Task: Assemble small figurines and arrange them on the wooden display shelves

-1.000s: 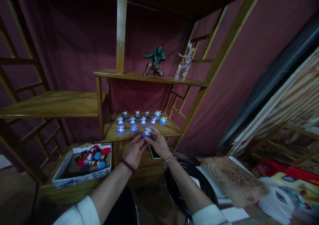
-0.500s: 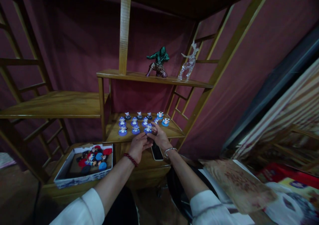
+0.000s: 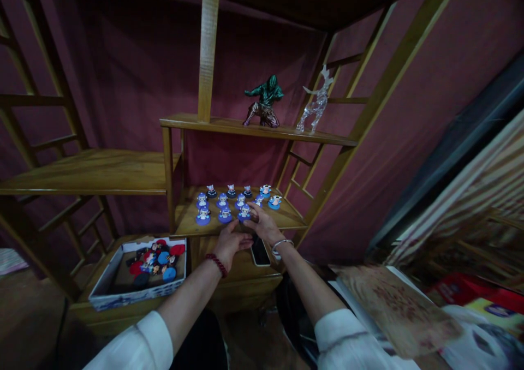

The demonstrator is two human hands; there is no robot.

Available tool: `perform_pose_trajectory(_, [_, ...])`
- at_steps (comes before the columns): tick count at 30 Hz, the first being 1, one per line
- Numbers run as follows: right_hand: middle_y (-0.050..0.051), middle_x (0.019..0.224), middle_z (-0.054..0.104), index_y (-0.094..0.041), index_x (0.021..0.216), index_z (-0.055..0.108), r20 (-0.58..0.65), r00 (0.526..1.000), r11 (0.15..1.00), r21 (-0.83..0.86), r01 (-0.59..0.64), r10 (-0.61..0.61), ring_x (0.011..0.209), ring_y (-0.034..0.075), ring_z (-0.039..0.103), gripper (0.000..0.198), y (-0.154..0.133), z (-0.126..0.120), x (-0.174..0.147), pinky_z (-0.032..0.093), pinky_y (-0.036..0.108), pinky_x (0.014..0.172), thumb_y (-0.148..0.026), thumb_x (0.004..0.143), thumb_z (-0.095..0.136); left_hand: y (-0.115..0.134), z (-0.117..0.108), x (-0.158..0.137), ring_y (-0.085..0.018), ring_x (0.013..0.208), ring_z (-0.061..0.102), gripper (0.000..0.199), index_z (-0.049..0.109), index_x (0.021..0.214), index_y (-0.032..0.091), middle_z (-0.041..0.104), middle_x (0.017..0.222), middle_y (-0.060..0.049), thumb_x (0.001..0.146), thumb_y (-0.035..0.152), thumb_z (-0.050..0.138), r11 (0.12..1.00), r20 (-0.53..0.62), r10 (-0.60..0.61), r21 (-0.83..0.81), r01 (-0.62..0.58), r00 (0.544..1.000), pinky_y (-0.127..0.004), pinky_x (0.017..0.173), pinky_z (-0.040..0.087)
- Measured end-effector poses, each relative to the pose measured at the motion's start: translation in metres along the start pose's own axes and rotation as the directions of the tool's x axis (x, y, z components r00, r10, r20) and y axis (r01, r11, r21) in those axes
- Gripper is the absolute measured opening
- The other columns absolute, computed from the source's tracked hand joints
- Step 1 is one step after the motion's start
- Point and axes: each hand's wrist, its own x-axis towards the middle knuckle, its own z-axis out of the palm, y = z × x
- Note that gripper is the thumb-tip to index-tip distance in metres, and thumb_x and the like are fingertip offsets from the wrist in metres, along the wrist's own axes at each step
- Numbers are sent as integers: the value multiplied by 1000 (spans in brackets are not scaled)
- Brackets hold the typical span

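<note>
Small purple figurines on round bases stand in rows on the low shelf [image 3: 262, 227]. My right hand [image 3: 264, 225] reaches over the shelf's front edge, its thumb and fingers around the right side of the front-right purple figurine [image 3: 244, 212]. That figurine is upright on the wood. Just below the edge, my left hand [image 3: 229, 245] is empty with its fingers apart, nearest to the front-middle purple figurine [image 3: 225, 214]. Behind the purple ones are several dark-based figurines [image 3: 231, 190]. To the right stand two blue-based figurines [image 3: 274, 202].
A shallow box [image 3: 137, 296] of red, blue and black figurines sits at lower left. Under my right hand lies a phone [image 3: 261, 252]. On the upper shelf are a green crouching statue [image 3: 264, 102] and a clear deer [image 3: 316, 102]. A wooden post [image 3: 208, 53] rises at its left.
My left hand has drawn slightly down and away from the right fingers, and its fingers have spread. The right hand stays by the front-right figurine. The view has shifted slightly.
</note>
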Motion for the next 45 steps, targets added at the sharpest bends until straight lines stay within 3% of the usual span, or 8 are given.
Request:
perform_pose_trajectory(9, [1, 110, 57, -26, 116, 43, 67, 998, 998, -54, 23, -19, 101, 17, 53, 52, 6, -2, 5, 39, 36, 91, -17, 67, 60, -4, -1, 4, -13, 61, 62, 72, 20, 134, 10, 63, 64, -3, 69, 0, 49, 999, 39, 4, 42, -6, 999, -29, 68, 49])
perform_pose_trajectory(18, [1, 90, 58, -23, 103, 54, 41, 999, 971, -237, 23, -13, 85, 17, 53, 36, -6, -6, 1, 42, 32, 79, -21, 67, 59, -5, 1, 3, -12, 58, 60, 74, 19, 134, 13, 62, 63, -2, 68, 1, 51, 998, 44, 12, 61, -15, 999, -29, 67, 49])
perform_pose_trajectory(29, [0, 83, 59, -20, 93, 54, 150, 988, 986, -151, 68, -45, 78, 15, 54, 25, -5, -10, 6, 43, 29, 73, -26, 69, 58, -3, 5, 1, -12, 58, 60, 74, 18, 134, 10, 61, 65, -3, 68, 0, 50, 997, 28, 5, 73, -7, 1000, -27, 63, 49])
perform_pose_trajectory(45, [0, 82, 60, -20, 94, 53, 168, 985, 995, -87, 59, -43, 75, 14, 55, 26, -3, -9, 8, 44, 27, 70, -27, 69, 58, -4, 2, 2, -12, 56, 59, 73, 23, 133, 11, 62, 64, -3, 67, 0, 52, 997, 17, 1, 74, -2, 1000, -27, 62, 48])
